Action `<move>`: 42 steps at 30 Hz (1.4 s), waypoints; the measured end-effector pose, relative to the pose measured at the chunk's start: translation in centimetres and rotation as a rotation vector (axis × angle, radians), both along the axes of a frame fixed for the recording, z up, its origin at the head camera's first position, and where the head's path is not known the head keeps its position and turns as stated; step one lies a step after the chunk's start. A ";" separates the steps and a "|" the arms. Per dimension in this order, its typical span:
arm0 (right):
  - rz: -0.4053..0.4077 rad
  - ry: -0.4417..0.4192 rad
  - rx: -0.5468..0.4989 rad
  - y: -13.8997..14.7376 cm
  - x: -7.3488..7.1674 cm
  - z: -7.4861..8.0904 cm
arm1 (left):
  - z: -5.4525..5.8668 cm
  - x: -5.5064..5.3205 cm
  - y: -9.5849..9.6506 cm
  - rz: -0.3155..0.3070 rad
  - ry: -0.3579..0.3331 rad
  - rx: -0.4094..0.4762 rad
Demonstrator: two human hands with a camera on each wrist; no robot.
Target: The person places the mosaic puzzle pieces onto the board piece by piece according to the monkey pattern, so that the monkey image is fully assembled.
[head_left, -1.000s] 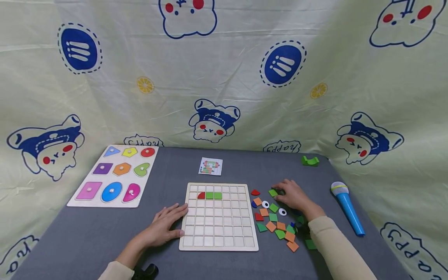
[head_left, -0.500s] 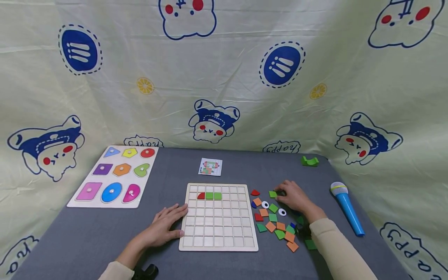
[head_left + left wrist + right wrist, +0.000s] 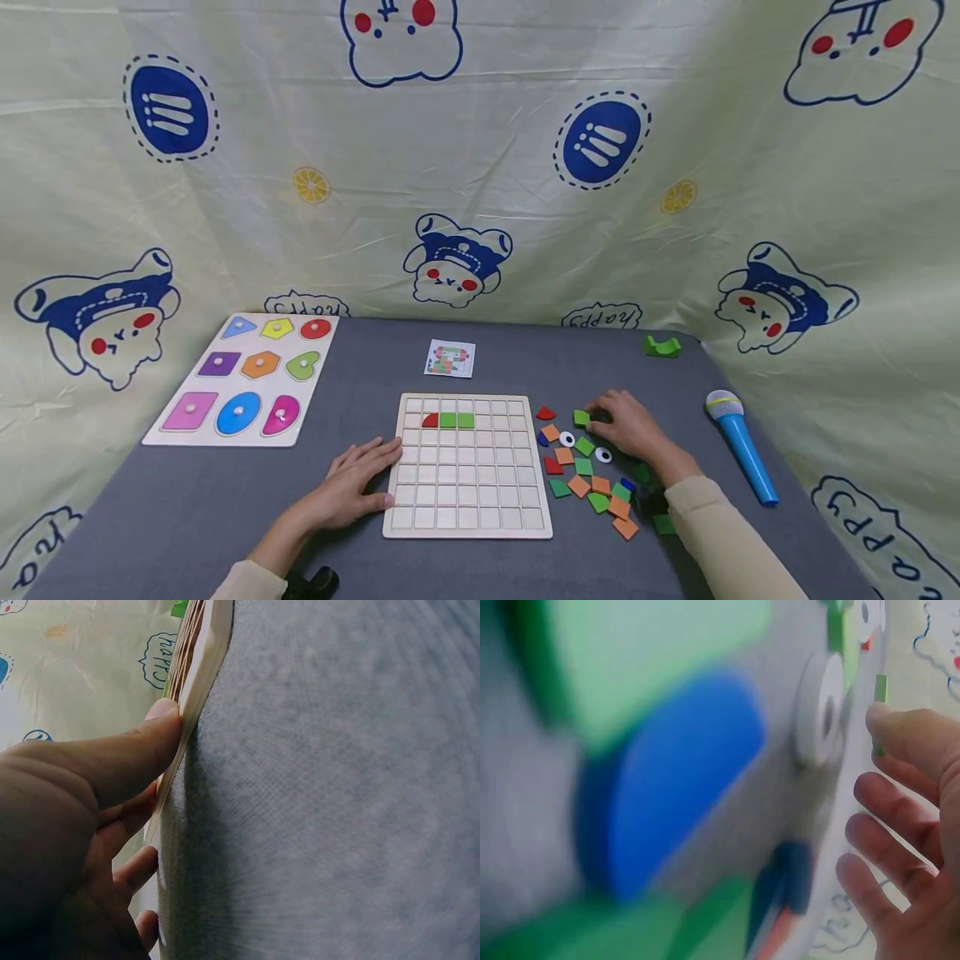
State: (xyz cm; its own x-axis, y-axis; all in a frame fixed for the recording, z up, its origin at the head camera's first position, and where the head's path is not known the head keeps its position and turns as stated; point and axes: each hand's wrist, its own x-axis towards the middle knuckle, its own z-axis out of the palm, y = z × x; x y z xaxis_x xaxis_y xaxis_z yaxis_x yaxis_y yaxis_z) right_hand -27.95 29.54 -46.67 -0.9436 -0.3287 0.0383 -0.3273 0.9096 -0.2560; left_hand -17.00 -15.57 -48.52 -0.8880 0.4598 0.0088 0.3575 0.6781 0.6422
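Right hand (image 3: 626,427) — grip pinching a green square tile (image 3: 581,418) near the far end of the loose pieces (image 3: 579,486), right of the grid board (image 3: 467,476). Left hand (image 3: 354,487) relaxed, fingers extended at the board's left edge, nothing clasped. Grey worktop (image 3: 217,512) leaves room left of the board. Left wrist view adds the board's side, thumb against it; only head shows the picture card (image 3: 450,359) — and microphone (image 3: 742,450).

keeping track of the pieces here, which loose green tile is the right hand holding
The farthest-back loose green tile, pinched in the right hand; the other loose green tiles lie lower in the head view, not held.
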 end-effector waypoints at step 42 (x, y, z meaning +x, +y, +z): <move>0.156 0.041 -0.011 -14.9 0.6 0.4 | -0.1 0.2 -0.1 0.000 0.022 0.016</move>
State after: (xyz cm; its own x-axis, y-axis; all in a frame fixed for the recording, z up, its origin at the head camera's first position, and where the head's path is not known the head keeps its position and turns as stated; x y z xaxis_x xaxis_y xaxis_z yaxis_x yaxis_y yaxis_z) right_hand -27.37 14.63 -46.26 -0.8789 -0.4702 0.0806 -0.4745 0.8442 -0.2493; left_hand -16.84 -15.67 -48.63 -0.8877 0.4591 0.0358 0.3713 0.6677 0.6452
